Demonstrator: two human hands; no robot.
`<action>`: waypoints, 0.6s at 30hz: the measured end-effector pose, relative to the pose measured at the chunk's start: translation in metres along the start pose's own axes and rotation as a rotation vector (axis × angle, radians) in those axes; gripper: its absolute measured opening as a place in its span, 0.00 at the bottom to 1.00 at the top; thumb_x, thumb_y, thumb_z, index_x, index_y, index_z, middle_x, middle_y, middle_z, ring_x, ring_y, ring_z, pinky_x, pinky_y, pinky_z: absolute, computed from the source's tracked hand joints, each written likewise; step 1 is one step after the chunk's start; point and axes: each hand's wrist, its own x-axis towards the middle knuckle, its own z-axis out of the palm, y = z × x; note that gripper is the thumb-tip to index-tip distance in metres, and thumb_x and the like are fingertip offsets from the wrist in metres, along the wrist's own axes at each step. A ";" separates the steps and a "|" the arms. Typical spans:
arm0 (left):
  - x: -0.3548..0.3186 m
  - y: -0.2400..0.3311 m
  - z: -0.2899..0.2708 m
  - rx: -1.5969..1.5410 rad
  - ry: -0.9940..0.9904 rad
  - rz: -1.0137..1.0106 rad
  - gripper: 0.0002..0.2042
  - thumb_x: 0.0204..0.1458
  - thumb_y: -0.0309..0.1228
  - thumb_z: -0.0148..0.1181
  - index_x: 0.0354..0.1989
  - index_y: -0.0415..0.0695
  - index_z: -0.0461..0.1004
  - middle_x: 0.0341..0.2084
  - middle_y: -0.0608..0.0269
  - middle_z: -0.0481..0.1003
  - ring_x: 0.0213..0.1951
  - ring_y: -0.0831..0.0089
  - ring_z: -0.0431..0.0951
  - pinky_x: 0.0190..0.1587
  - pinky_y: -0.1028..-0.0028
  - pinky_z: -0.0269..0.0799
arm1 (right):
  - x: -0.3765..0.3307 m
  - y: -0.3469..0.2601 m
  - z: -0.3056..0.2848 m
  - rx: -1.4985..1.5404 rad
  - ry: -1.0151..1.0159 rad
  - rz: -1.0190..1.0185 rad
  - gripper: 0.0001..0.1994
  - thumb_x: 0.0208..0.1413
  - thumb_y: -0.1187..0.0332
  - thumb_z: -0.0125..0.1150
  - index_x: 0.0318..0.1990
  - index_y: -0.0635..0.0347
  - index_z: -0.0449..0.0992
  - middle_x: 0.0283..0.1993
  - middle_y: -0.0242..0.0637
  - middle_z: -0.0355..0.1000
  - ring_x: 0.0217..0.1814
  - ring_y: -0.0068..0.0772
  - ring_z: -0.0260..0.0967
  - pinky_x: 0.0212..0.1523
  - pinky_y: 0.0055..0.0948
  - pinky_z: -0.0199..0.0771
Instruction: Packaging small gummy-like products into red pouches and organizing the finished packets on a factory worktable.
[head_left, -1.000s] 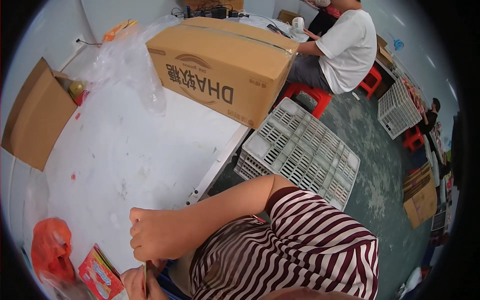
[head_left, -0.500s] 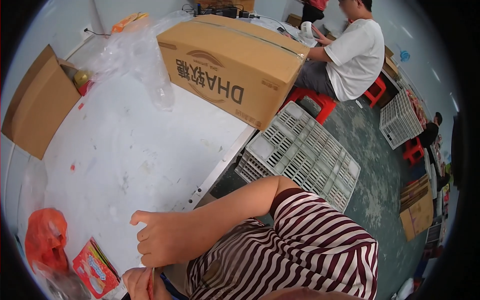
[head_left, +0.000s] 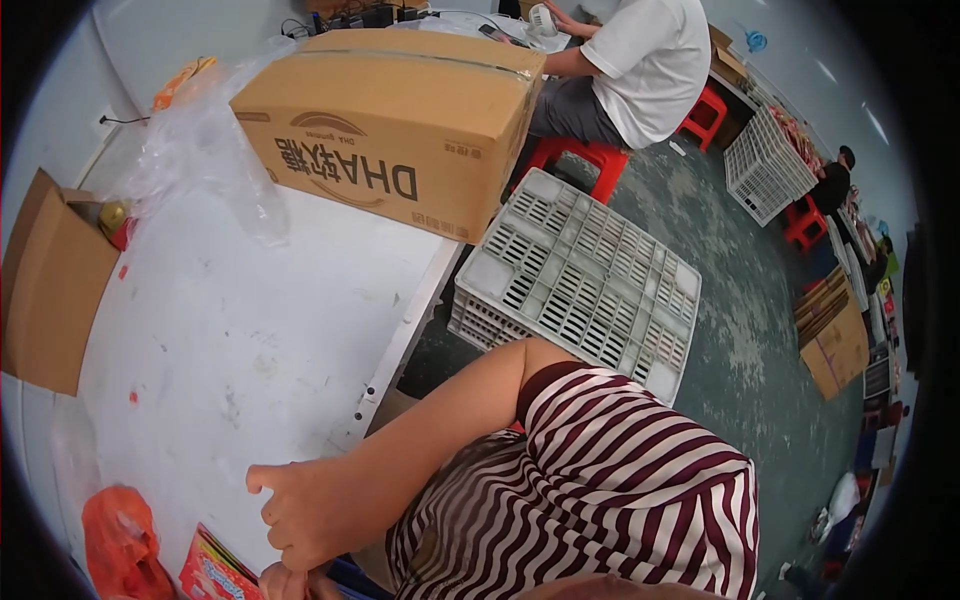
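Observation:
My right hand point(head_left: 300, 510) rests at the near edge of the white table point(head_left: 250, 330), fingers curled and thumb out; my bare forearm runs to it from a red-and-white striped sleeve. What it holds, if anything, is hidden. Just below it, only the knuckles of my left hand point(head_left: 288, 583) show at the picture's lower edge. A red printed packet point(head_left: 212, 575) lies right beside both hands, and a crumpled orange plastic bag point(head_left: 118, 540) sits further left. Something blue point(head_left: 352, 577) peeks out under my right hand.
A big closed cardboard box point(head_left: 400, 120) stands at the table's far end, clear plastic wrap point(head_left: 205, 150) beside it. An open carton point(head_left: 50, 290) lies at the left. A grey plastic crate point(head_left: 585, 280) sits on the floor. A person in white point(head_left: 645, 60) sits on a red stool.
The view has tilted, so the table and box appear lower and larger. My right hand stays at the table's near edge; the thin dark object seen between my hands earlier is out of sight.

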 end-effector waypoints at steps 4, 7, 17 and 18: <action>-0.040 -0.040 -0.027 -0.040 -0.082 -0.069 0.19 0.46 0.30 0.62 0.46 0.34 0.68 0.40 0.47 0.66 0.37 0.61 0.68 0.39 0.62 0.65 | -0.010 0.016 -0.019 0.172 0.039 0.092 0.04 0.42 0.66 0.60 0.22 0.54 0.73 0.22 0.28 0.69 0.28 0.31 0.67 0.40 0.35 0.57; -0.064 -0.066 -0.043 -0.090 -0.139 -0.170 0.28 0.46 0.34 0.63 0.53 0.32 0.62 0.53 0.39 0.61 0.47 0.57 0.69 0.46 0.60 0.67 | -0.009 0.017 -0.015 0.389 0.058 0.055 0.04 0.42 0.71 0.59 0.22 0.59 0.72 0.22 0.34 0.68 0.29 0.37 0.66 0.34 0.34 0.62; -0.046 -0.022 -0.031 -0.509 0.063 -0.354 0.21 0.47 0.43 0.60 0.41 0.36 0.75 0.39 0.45 0.75 0.45 0.47 0.74 0.49 0.57 0.66 | 0.014 0.021 -0.007 0.695 0.057 0.069 0.10 0.42 0.71 0.62 0.35 0.57 0.75 0.28 0.35 0.72 0.28 0.31 0.67 0.27 0.25 0.67; -0.061 -0.012 -0.024 -0.701 0.155 -0.457 0.22 0.50 0.43 0.58 0.45 0.37 0.74 0.44 0.44 0.73 0.49 0.46 0.71 0.52 0.57 0.64 | 0.021 0.015 -0.008 0.764 0.007 0.112 0.09 0.42 0.70 0.63 0.34 0.57 0.77 0.27 0.35 0.73 0.27 0.29 0.68 0.27 0.24 0.68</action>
